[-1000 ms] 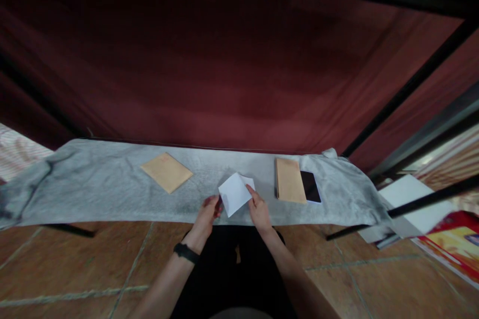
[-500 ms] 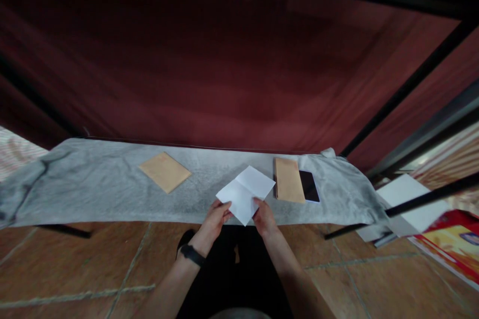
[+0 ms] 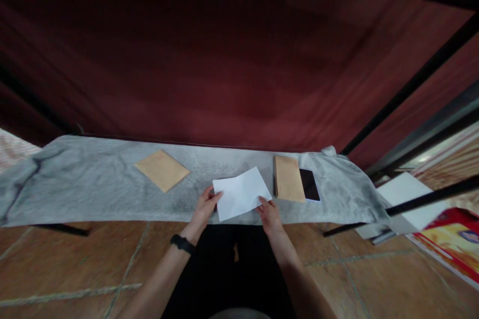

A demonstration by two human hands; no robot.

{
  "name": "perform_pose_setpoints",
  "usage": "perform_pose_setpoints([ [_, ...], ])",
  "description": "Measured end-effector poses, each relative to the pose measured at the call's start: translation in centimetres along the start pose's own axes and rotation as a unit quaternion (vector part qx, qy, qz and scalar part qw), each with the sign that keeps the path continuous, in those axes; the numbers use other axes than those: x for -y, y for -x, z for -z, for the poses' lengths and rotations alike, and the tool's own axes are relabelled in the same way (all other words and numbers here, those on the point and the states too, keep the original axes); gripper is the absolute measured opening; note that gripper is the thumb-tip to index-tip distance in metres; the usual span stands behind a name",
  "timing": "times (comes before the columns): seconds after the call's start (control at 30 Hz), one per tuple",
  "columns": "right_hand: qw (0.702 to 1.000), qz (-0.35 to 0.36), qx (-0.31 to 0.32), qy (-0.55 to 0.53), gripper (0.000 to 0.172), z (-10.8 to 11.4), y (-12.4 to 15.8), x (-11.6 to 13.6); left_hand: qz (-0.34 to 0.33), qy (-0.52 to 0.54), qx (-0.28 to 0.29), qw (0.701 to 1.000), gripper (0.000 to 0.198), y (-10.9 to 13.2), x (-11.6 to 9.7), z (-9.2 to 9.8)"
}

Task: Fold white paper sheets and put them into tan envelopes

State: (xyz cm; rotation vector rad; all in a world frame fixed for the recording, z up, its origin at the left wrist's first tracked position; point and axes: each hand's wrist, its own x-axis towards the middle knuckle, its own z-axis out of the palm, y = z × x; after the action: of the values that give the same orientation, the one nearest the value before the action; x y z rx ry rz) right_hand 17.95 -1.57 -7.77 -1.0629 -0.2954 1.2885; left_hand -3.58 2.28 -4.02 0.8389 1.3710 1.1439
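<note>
A white sheet of paper (image 3: 242, 193) with a fold line across it is held over the front of the cloth-covered table (image 3: 108, 194). My left hand (image 3: 205, 204) pinches its left edge, thumb on top. On the right edge, my right hand (image 3: 268, 212) grips the lower corner, also with the thumb on top. Just right of the paper lies a stack of brown envelopes (image 3: 290, 179), partly over a dark tablet-like device (image 3: 310, 185). A single brown envelope (image 3: 162, 170) lies flat to the left, apart from my left hand.
A dark red curtain (image 3: 209, 84) hangs behind the table. Black metal poles (image 3: 407, 84) slant at the right. White boxes (image 3: 407, 199) and a red-and-yellow package (image 3: 452, 239) are on the right, beyond the table's end. Tiled floor (image 3: 90, 264) shows below the table.
The paper has turned and now lies wider from left to right, with its fold flatter. My left hand moved left and slightly up; my right hand shifted slightly right. Both kept their hold.
</note>
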Motion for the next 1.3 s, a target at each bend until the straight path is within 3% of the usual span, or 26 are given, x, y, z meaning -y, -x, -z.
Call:
perform_pose_setpoints([
  [0.2, 1.000, 0.017, -0.025, -0.003, 0.028, -0.6, -0.2, -0.9, 0.087, 0.019, 0.023, 0.996, 0.053, 1.5, 2.6, -0.1],
  [0.33, 0.998, 0.033, -0.034, 0.037, 0.031, -0.1, -0.3, -0.5, 0.049, -0.036, -0.012, 0.998, 0.051, 0.8, 3.0, -0.1],
  [0.47, 0.993, 0.065, -0.023, 0.092, 0.029, -0.4, -1.1, 0.4, 0.008, -0.050, -0.003, 0.999, 0.037, -0.2, 2.5, -0.3],
  [0.57, 0.992, 0.075, -0.009, 0.105, 0.033, -1.4, -2.6, 1.1, 0.003, -0.043, 0.009, 0.999, 0.027, 0.6, 2.3, -0.6],
  [0.7, 0.984, 0.096, 0.008, 0.147, 0.052, -2.5, -4.6, 1.8, 0.093, 0.051, 0.037, 0.994, 0.032, 3.0, 2.4, -1.5],
  [0.83, 0.940, 0.192, 0.024, 0.281, 0.067, -1.3, -4.2, 1.6, 0.189, 0.173, 0.033, 0.966, 0.037, 4.9, 3.2, -2.6],
  [0.93, 0.883, 0.270, 0.091, 0.373, 0.060, 0.7, -2.0, 0.4, 0.183, 0.199, 0.035, 0.962, 0.035, 5.8, 4.2, -3.6],
  [1.07, 0.815, 0.292, 0.219, 0.451, 0.059, 2.9, 1.1, -1.6, 0.178, 0.214, 0.038, 0.960, 0.031, 6.8, 4.8, -5.0],
  [1.13, 0.799, 0.293, 0.239, 0.468, 0.063, 3.4, 1.8, -2.1, 0.196, 0.215, 0.053, 0.955, 0.027, 7.4, 4.5, -5.5],
  [1.23, 0.798, 0.289, 0.237, 0.474, 0.064, 3.5, 1.9, -2.1, 0.232, 0.194, 0.118, 0.946, 0.026, 8.6, 3.2, -5.1],
  [1.3, 0.804, 0.280, 0.237, 0.468, 0.061, 3.5, 1.6, -1.7, 0.263, 0.144, 0.219, 0.928, 0.033, 9.5, 1.8, -4.2],
])
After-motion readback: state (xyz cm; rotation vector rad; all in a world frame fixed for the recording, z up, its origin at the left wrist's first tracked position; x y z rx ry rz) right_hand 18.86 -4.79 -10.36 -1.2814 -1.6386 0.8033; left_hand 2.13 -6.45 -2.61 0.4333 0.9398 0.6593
